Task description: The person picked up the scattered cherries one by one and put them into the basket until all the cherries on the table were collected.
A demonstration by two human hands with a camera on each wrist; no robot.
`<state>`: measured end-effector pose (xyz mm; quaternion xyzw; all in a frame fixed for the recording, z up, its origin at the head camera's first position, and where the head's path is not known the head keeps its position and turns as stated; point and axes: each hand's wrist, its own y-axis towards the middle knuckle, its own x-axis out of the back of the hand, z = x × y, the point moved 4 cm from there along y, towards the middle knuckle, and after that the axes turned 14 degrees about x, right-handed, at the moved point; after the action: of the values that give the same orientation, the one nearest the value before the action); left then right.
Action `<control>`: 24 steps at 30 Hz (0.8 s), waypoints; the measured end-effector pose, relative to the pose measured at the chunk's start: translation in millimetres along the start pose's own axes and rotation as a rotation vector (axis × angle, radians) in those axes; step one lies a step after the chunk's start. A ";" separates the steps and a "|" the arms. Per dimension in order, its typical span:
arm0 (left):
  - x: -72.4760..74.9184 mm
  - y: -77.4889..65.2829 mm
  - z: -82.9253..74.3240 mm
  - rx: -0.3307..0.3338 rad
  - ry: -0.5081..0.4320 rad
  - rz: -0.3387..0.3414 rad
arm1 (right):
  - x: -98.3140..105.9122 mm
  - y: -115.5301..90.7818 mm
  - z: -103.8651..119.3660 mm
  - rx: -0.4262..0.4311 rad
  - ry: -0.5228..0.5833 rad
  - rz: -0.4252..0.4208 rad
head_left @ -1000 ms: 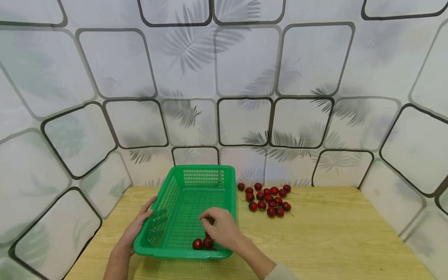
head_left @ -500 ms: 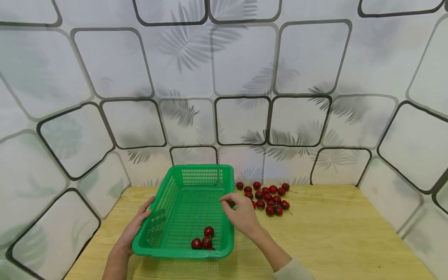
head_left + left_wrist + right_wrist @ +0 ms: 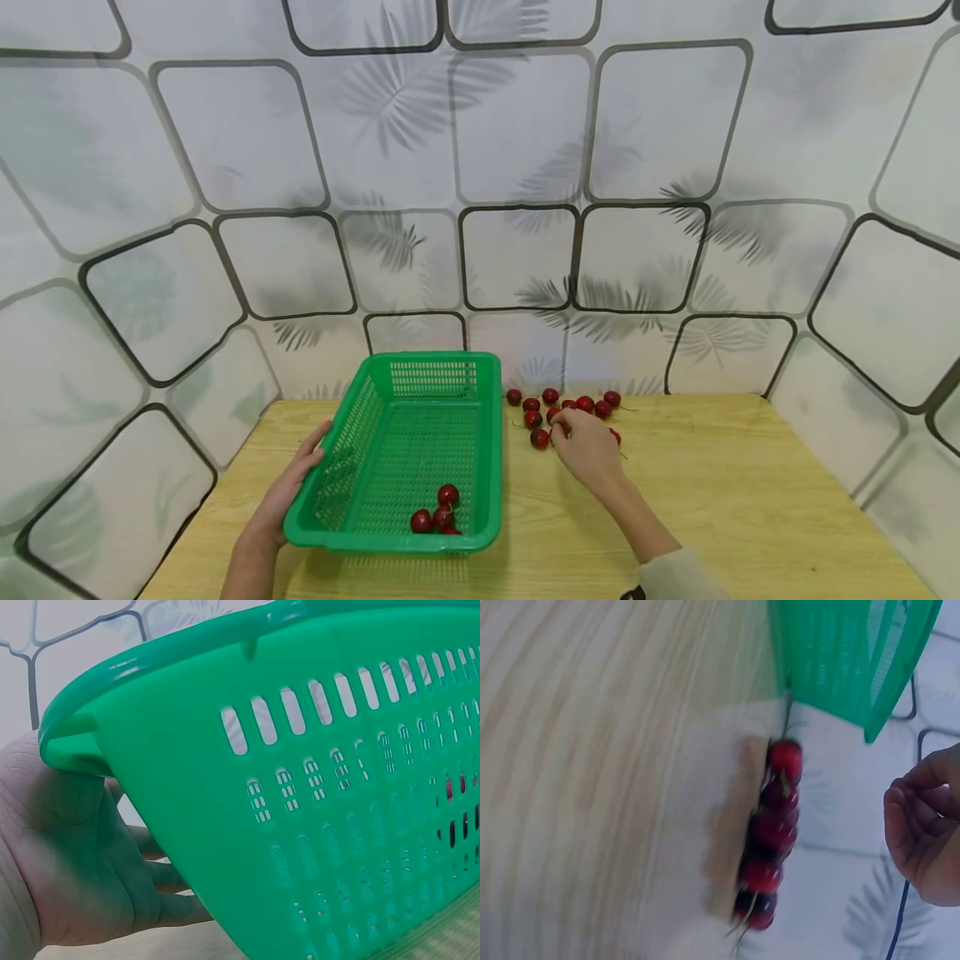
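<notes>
A green plastic basket (image 3: 495,467) stands on the table, slightly tilted in the left wrist view, where its slotted wall fills most of the picture. My left hand (image 3: 288,487) grips its left rim; in the left wrist view the palm faces the wall and part of the thumb is hidden by the rim. Several dark red cherries (image 3: 443,517) lie in its near right corner. To the right of the basket, more cherries (image 3: 532,419) are clustered. Over them hovers my right hand (image 3: 588,450), fingers curled towards the thumb, nothing visible between them in the right wrist view.
The wooden table (image 3: 720,500) extends to the right of the cherries. A patterned wall covering (image 3: 517,258) with rounded squares and leaves rises behind the table and at both sides.
A cherry has been let go in the basket. My right hand has moved out over the right rim to the cherries on the table. The left hand stays on the basket.
</notes>
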<state>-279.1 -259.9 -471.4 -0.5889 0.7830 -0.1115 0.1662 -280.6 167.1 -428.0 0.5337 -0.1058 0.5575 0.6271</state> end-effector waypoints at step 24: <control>0.0 -0.1 1.3 -0.016 0.004 -0.027 | 20.0 -44.9 -112.5 -0.289 0.020 0.363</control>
<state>-278.5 -259.9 -472.5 -0.6007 0.7761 -0.1090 0.1583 -289.0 275.9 -484.1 0.4052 -0.2724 0.6453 0.5875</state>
